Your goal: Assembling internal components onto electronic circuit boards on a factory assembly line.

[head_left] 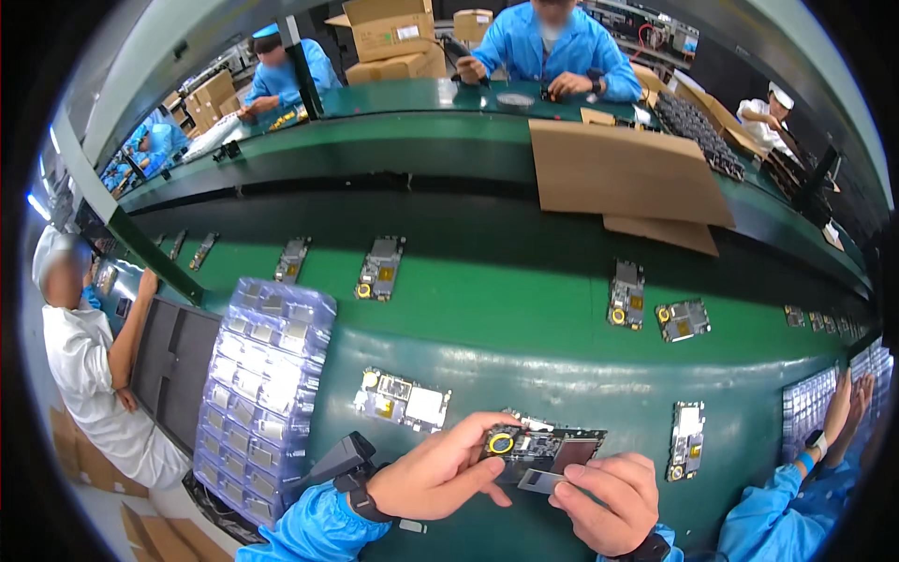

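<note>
My left hand [421, 480] grips the left end of a dark circuit board [541, 448], which has a yellow-ringed round part at that end. Over the green bench, the board is held up at a tilt. My right hand [613, 498] pinches a thin silver rectangular plate [537, 481] by the board's lower right edge. Whether plate and board touch, I cannot tell. Beyond my left hand lies another circuit board [405, 398], with a silver cover on its right part. Right of my right hand rests one more circuit board [687, 440], set lengthwise.
A clear plastic tray [257, 393] of silver plates is at left, beside a black device [342, 459]. Farther off, circuit boards [382, 267] lie on a green strip [506, 281]. Cardboard [627, 173] overhangs the far ledge. A co-worker's hands [843, 417] are at right; other people sit around.
</note>
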{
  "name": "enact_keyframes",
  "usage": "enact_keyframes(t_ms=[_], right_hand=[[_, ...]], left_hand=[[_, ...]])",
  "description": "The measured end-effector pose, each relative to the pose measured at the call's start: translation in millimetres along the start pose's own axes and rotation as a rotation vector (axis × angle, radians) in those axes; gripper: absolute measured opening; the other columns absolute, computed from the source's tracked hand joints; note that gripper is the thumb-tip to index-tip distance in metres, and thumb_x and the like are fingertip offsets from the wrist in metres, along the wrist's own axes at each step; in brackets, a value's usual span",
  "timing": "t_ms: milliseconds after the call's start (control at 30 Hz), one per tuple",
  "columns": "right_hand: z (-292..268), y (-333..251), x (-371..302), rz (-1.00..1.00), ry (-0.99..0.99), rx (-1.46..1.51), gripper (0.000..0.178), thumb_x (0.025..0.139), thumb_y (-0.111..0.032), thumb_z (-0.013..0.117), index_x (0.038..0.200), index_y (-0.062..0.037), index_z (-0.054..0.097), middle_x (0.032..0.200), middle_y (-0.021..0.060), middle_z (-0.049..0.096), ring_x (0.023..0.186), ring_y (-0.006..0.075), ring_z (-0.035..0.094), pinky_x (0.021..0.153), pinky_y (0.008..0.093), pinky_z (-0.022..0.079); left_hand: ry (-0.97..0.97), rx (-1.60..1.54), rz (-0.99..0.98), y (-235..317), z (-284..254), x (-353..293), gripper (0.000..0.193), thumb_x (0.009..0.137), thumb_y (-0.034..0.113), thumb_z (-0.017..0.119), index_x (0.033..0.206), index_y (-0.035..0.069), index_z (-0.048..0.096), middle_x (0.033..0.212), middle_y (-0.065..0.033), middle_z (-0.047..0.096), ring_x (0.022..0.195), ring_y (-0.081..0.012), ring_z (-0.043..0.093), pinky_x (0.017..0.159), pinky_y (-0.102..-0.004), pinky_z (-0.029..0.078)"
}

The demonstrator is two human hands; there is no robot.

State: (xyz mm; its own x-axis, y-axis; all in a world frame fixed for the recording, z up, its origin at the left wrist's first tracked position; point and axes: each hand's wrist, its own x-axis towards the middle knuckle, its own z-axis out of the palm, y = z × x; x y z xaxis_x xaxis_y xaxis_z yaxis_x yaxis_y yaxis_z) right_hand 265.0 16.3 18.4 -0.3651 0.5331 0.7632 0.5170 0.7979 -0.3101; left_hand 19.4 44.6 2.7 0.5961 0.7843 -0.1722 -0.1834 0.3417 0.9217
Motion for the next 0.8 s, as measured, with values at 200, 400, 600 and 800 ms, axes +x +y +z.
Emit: enact_keyframes(t_ms=[200,400,600,800], right_hand=[[13,10,-20,0.027,-0.112,-0.066,0.030,0.068,-0.017,0.090,0.095,-0.0138,0.076,0.102,0.0021,0.074,0.092,0.0215,0.065,0.077,0.0381,0.055],[16,9,-26,0.074,-0.126,-0.070,0.031,0.068,-0.018,0.091,0.096,-0.0161,0.078,0.102,0.0006,0.075,0.093,0.0210,0.065,0.081,0.0404,0.056],[20,11,-27,0.062,-0.120,-0.059,0.032,0.067,-0.017,0.091,0.097,-0.0148,0.078,0.103,0.0016,0.075,0.093,0.0216,0.065,0.079,0.0394,0.058],[23,13,-25,0.065,-0.130,-0.040,0.032,0.067,-0.014,0.090,0.097,-0.0129,0.078,0.103,0.0028,0.075,0.093,0.0223,0.065,0.077,0.0378,0.058]], left_hand=[[-0.068,0.096,-0.069,-5,1,-3,0.046,0.104,-0.007,0.038,0.149,0.002,0.030,0.140,-0.0197,0.049,0.124,-0.0271,0.059,0.098,-0.0448,0.060],[-0.032,-0.065,-0.027,-7,4,-9,0.049,0.103,-0.009,0.035,0.149,0.004,0.027,0.146,-0.0207,0.042,0.132,-0.0327,0.054,0.105,-0.0528,0.056],[0.025,-0.126,0.015,-4,10,-12,0.046,0.104,-0.005,0.041,0.149,0.002,0.030,0.136,-0.0159,0.053,0.122,-0.0222,0.060,0.099,-0.0410,0.060],[0.032,-0.040,0.030,-12,9,-10,0.049,0.103,-0.004,0.048,0.148,0.001,0.029,0.132,-0.0152,0.054,0.118,-0.0196,0.061,0.093,-0.0376,0.062]])
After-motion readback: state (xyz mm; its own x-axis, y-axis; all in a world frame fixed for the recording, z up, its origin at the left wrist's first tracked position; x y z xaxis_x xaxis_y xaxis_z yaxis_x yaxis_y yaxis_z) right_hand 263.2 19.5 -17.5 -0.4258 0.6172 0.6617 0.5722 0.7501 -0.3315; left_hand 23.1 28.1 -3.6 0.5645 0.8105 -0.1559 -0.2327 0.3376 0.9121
